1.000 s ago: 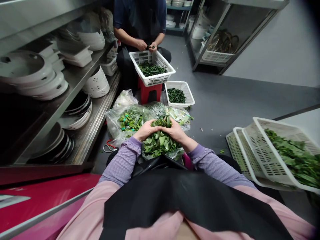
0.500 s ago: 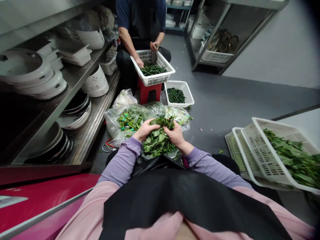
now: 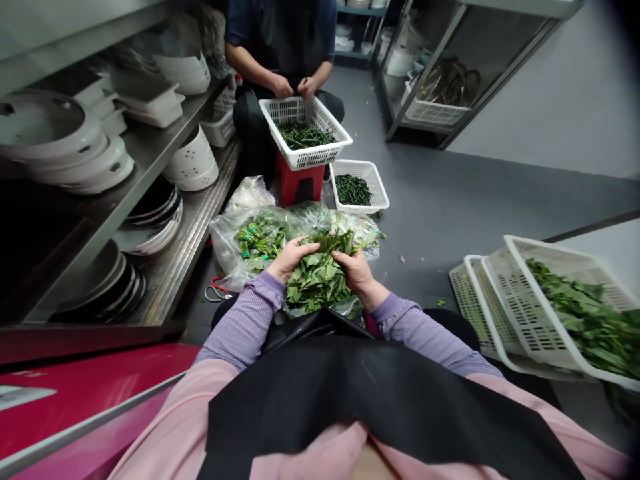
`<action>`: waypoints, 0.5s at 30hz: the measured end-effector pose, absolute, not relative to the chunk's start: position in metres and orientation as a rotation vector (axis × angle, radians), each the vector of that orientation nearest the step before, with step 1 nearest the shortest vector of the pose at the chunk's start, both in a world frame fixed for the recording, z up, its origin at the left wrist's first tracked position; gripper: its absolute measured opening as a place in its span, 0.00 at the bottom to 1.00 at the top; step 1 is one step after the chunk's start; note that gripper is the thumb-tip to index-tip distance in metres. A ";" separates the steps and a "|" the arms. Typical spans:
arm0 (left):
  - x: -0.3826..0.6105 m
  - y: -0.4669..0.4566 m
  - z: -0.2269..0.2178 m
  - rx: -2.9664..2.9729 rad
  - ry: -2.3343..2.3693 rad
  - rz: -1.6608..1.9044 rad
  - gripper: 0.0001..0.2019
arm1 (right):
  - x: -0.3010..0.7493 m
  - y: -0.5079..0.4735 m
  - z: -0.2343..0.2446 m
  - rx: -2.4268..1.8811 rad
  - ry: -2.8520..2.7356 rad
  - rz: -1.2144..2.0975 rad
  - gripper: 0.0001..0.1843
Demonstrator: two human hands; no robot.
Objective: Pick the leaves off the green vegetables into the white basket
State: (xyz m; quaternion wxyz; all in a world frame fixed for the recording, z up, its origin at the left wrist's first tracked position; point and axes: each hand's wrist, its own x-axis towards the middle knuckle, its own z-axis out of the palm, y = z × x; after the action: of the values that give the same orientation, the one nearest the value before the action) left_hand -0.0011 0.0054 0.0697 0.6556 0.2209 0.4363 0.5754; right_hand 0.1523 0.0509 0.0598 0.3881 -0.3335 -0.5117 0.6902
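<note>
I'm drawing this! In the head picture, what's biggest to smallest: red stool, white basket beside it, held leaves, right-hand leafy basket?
1. Leafy basket
2. Held leaves
3. Red stool and white basket beside it: look too alike to rank.

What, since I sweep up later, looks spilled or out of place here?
A green scrap and pale bits lie loose on the grey floor, between the held greens and the stacked baskets; they look dropped.

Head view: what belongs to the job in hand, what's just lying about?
Job:
left hand, right hand
loose greens they hold
probably banded greens in the plastic bag

Apparently just lying about:
stacked white dishes, left
stacked plates below
white basket in the far rack
</note>
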 end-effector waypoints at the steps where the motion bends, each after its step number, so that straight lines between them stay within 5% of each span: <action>1: 0.000 0.005 0.069 0.525 1.008 1.311 0.22 | 0.153 0.051 0.060 -0.827 -1.327 1.771 0.25; 15: -0.002 0.007 0.069 0.486 0.978 1.451 0.21 | 0.167 0.066 0.059 -0.962 -1.092 1.789 0.23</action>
State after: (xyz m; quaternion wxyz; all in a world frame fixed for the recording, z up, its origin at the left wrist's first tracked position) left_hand -0.0022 0.0070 0.0694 0.6153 0.2111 0.4245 0.6297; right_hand 0.1674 0.0663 0.0587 0.4057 -0.3814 -0.4329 0.7089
